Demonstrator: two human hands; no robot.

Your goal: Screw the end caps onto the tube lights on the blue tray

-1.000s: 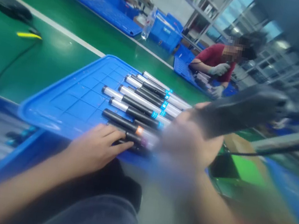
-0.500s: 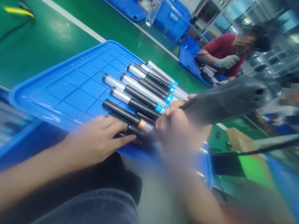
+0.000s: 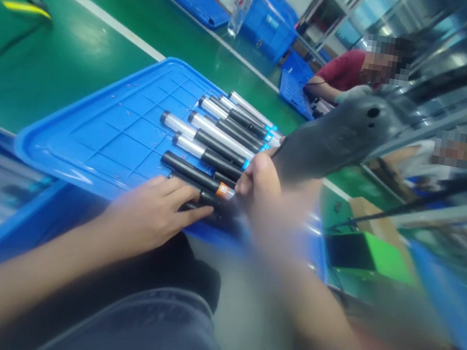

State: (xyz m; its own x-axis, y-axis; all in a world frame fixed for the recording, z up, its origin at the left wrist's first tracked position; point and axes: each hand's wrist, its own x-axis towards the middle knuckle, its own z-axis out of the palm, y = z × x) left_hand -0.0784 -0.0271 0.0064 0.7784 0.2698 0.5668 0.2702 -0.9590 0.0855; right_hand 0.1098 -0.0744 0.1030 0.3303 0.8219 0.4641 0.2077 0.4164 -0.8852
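My left hand (image 3: 161,208) is closed round a dark cylinder (image 3: 207,201) at the near edge of a blue tray lid (image 3: 102,136). My right hand (image 3: 265,186) grips a dark grey power tool (image 3: 332,137), which slants up to the right; its tip is hidden behind the hand. Several black and silver tubes (image 3: 184,123) lie side by side on the lid, some with blue labels. The nearest full tube, a black one (image 3: 190,171), carries an orange label. My right hand covers the far ends of some tubes.
At the left, a blue bin (image 3: 30,225) holds silver tubes. A person in red (image 3: 348,69) works beyond the lid, another person (image 3: 409,155) sits at the right. A green and black box (image 3: 388,259) stands right; black cables cross there.
The power tool and my right hand have shifted a little left, and the tool's rear end has swung left and up. My left hand stays on the dark cylinder.
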